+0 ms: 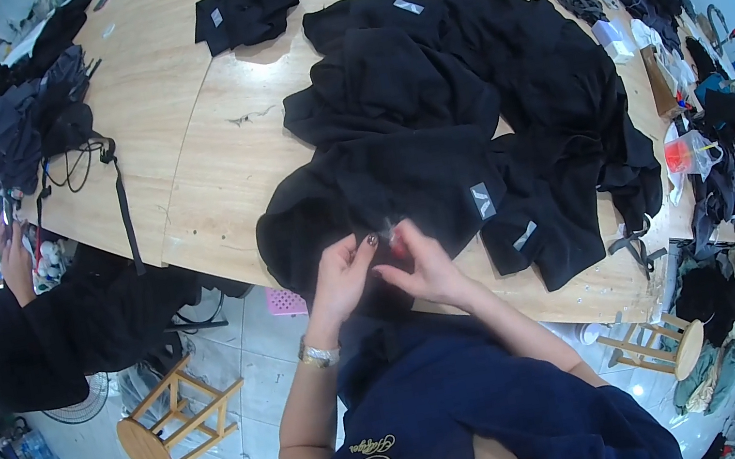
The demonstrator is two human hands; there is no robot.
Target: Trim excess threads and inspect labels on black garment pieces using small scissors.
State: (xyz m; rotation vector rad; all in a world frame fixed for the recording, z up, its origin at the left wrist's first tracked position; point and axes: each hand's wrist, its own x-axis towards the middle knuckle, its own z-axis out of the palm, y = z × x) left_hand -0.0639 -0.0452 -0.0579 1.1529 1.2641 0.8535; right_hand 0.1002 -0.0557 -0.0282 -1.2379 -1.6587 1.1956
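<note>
Beside both hands (386,266), a grey rectangular label (482,200) marks black cloth (397,175).

Small grey labels sit on the black clothes spread over my bench (203,131). One grey label (482,200), a slanted rectangle with a pale mark, lies on the garment just right of my hands. Another grey label (525,235) lies lower right of it, on a dark fold near the bench edge. A third grey label (409,5) shows at the top of the big pile. A fourth, small grey label (216,18) sits on the separate folded black piece at the far side. A clear plastic bag (691,155) with something red inside stands at the right end.
</note>
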